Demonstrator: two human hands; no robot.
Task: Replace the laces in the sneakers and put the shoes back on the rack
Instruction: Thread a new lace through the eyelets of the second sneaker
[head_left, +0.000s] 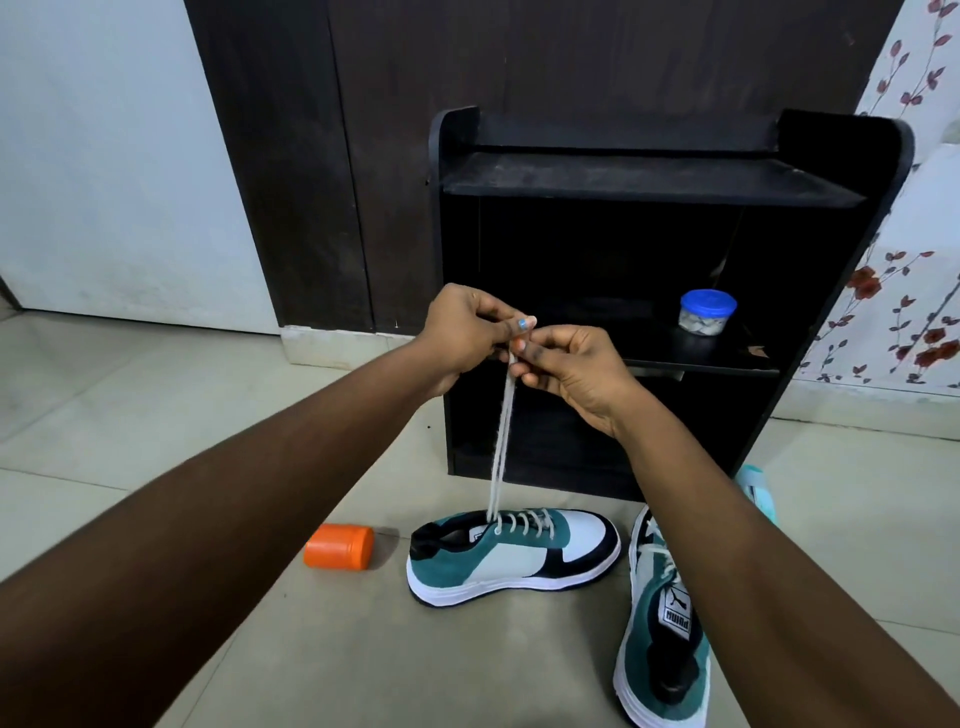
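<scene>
1. Both hands pinch the two white lace ends (503, 415) together, raised well above the floor: the left hand (467, 332) curls its fingers round them from one side, the right hand (569, 371) nips them from the other, fingertips touching.
2. Behind the hands stands a black shoe rack (670, 182), against a dark wooden door (363, 130).
3. On the tiled floor (156, 415) before the rack sits a teal, white and black sneaker (511, 556), toe to the right, its laces drawn taut straight up.
4. Its mate, the second sneaker (660, 618), lies just to the right, partly under the right forearm.
5. An orange container (340, 546) lies on its side left of the sneaker.
6. A blue-lidded jar (707, 310) stands on the rack's lower shelf.
</scene>
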